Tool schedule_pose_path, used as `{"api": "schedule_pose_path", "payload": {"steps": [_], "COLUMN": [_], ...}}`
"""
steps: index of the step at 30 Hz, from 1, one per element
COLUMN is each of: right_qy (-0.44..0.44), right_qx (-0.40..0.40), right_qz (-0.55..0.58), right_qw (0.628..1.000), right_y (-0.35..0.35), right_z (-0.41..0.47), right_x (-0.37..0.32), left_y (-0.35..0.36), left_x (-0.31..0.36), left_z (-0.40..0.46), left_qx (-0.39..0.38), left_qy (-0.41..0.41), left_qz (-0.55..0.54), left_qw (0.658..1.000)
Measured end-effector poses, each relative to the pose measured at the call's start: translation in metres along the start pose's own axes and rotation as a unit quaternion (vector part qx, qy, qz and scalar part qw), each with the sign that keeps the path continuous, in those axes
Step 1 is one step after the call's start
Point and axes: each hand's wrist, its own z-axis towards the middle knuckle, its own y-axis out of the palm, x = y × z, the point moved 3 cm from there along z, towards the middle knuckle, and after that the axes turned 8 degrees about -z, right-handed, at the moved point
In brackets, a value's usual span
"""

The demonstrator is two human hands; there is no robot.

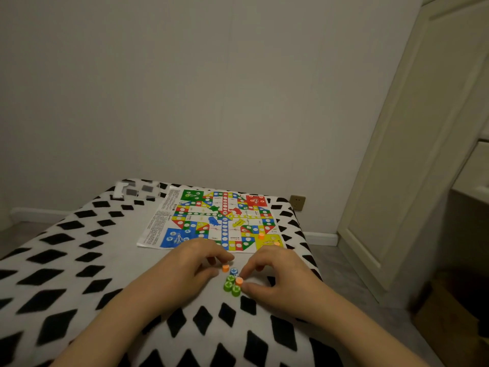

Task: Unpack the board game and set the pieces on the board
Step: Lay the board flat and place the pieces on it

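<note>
An orange piece (239, 281) is pinched by the right hand (275, 271) beside three green pieces (231, 284) on the patterned cover (79, 247) — its yellow corner on the board (217, 221) lies just ahead; another orange piece (225, 268) is held at the left hand (190, 263) fingertips.

Both bare forearms reached in from the bottom edge and angled toward each other, left hand (197, 260) and right hand (275, 271) hovering close together, palms down, fingers curled inward with the fingertips nearly meeting.
</note>
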Motion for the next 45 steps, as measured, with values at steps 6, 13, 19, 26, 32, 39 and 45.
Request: {"api": "schedule_pose_path", "payload": {"steps": [6,13,19,26,32,39,45], "right_qy": [0.005,0.002,0.013,0.07,0.108,0.119,0.115], "right_qx": [0.019,0.025,0.034,0.113,0.144,0.103,0.063], "right_qz": [0.016,0.039,0.059,0.078,0.073,0.082,0.117], "right_qw": [1.0,0.999,0.998,0.988,0.981,0.984,0.984], "right_y": [0.006,0.008,0.0,-0.022,-0.034,-0.027,-0.021], "right_z": [0.001,0.003,0.005,0.017,0.029,0.048,0.06], "right_x": [0.002,0.006,0.013,0.04,0.067,0.088,0.1], "left_y": [0.005,0.007,0.003,-0.001,0.016,0.031,0.038], "left_x": [0.0,0.0,-0.002,0.006,0.02,0.025,0.022], "left_z": [0.001,0.002,0.003,0.027,0.064,0.09,0.093], "left_qx": [0.009,0.032,0.051,0.062,0.017,-0.015,-0.019], "left_qy": [0.0,-0.005,-0.013,-0.027,-0.021,-0.017,-0.028], "left_qz": [-0.027,-0.032,-0.04,-0.078,-0.076,-0.035,-0.029], "left_qw": [1.0,0.999,0.998,0.995,0.997,0.999,0.999]}}
